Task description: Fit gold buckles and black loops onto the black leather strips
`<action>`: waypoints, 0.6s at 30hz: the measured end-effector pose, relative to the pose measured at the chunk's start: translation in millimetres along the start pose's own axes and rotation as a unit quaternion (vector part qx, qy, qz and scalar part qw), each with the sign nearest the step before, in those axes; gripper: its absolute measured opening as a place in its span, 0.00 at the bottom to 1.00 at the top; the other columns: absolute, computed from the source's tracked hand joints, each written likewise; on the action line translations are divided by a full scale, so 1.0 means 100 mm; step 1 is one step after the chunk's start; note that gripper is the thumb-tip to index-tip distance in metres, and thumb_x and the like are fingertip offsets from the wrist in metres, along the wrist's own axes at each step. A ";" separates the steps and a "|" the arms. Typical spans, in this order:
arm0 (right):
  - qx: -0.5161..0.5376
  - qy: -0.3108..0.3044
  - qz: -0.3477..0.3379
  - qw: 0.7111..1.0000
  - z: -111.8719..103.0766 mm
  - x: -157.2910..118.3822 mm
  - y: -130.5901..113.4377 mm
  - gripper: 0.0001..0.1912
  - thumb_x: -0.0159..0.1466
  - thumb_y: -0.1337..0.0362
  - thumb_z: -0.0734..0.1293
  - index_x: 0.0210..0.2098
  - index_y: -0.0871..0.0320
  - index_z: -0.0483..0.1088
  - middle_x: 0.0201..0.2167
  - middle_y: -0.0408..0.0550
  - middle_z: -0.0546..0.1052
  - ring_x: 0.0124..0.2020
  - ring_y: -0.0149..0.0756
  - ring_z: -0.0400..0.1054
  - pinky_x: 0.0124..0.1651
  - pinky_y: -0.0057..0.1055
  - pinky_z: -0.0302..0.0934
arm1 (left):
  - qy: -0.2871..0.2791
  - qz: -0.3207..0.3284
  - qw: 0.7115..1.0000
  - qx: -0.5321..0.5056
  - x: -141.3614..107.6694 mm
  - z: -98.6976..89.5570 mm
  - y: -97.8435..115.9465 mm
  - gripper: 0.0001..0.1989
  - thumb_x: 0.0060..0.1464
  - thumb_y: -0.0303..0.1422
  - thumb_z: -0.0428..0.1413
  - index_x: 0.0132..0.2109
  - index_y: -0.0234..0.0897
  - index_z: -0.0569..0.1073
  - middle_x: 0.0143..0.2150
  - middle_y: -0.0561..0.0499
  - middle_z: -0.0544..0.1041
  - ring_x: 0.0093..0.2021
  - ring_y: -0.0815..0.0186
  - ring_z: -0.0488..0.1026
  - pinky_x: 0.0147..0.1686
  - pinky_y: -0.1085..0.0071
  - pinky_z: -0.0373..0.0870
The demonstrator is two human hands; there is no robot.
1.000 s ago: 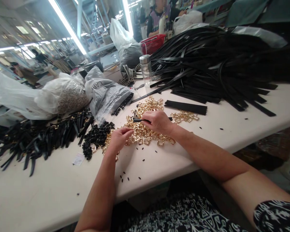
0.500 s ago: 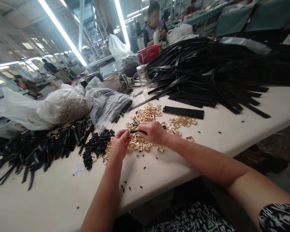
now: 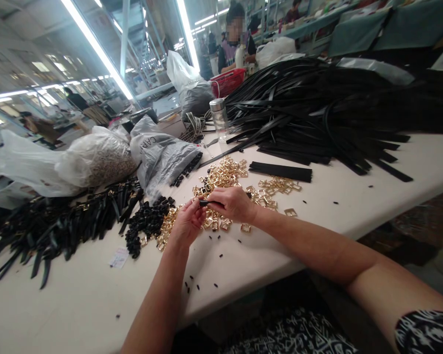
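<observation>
A short black strap (image 3: 204, 203) runs between my two hands over the pile of gold buckles (image 3: 221, 172). My left hand (image 3: 187, 221) pinches its near end between thumb and fingers. Closed round the strap further along is my right hand (image 3: 234, 202), and a bit of black shows past its knuckles. Whether a buckle sits on the strap is hidden by the fingers. Left of my left hand lies a heap of small black loops (image 3: 145, 223). A stack of flat black strips (image 3: 280, 171) rests beyond my right hand.
Finished-looking black straps (image 3: 77, 221) with gold parts spread at the left. Plastic bags (image 3: 162, 152) and a glass bottle (image 3: 219, 120) stand behind the buckles. Long black straps (image 3: 310, 108) cover the back right. A co-worker (image 3: 236, 44) sits beyond. Small black bits dot the table (image 3: 280, 236).
My left hand has shifted slightly right, closer to my right hand, and its fingers have curled in more. Less of the strap shows between the hands.
</observation>
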State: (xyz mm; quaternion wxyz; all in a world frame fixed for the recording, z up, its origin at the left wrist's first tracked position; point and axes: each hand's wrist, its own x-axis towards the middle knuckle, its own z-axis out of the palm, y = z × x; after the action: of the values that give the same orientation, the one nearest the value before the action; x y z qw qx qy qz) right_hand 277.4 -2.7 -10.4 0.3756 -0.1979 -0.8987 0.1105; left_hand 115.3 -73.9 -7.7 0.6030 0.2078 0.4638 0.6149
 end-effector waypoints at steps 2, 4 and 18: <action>0.008 0.002 0.000 1.000 -0.01 0.00 0.00 0.09 0.65 0.63 0.62 0.34 0.59 0.73 0.29 0.44 0.74 0.29 0.28 0.65 0.32 0.25 0.52 | 0.004 0.015 1.000 0.015 0.00 -0.02 0.02 0.15 0.41 0.32 0.68 0.38 0.34 0.77 0.29 0.53 0.78 0.24 0.77 0.74 0.27 0.83 0.73; 0.013 0.004 0.008 1.000 -0.03 0.00 0.01 0.09 0.65 0.63 0.62 0.33 0.59 0.72 0.28 0.44 0.74 0.29 0.28 0.65 0.31 0.26 0.52 | 0.017 0.049 0.998 0.038 0.00 -0.05 0.04 0.17 0.40 0.33 0.69 0.39 0.34 0.77 0.30 0.52 0.78 0.24 0.76 0.74 0.27 0.83 0.73; 0.131 -0.013 0.084 0.988 -0.12 0.03 -0.10 0.08 0.62 0.64 0.64 0.29 0.59 0.72 0.22 0.40 0.71 0.24 0.25 0.59 0.30 0.24 0.50 | 0.028 0.202 0.975 0.089 -0.04 0.04 -0.03 0.18 0.42 0.35 0.67 0.43 0.38 0.78 0.38 0.49 0.81 0.37 0.67 0.78 0.40 0.71 0.74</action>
State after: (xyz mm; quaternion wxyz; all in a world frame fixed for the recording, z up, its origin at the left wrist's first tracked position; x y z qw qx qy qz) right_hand 281.2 -9.2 3.3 0.3759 -0.2199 -0.8615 0.2610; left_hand 120.8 -77.1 -7.1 0.4324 0.3331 0.4818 0.6855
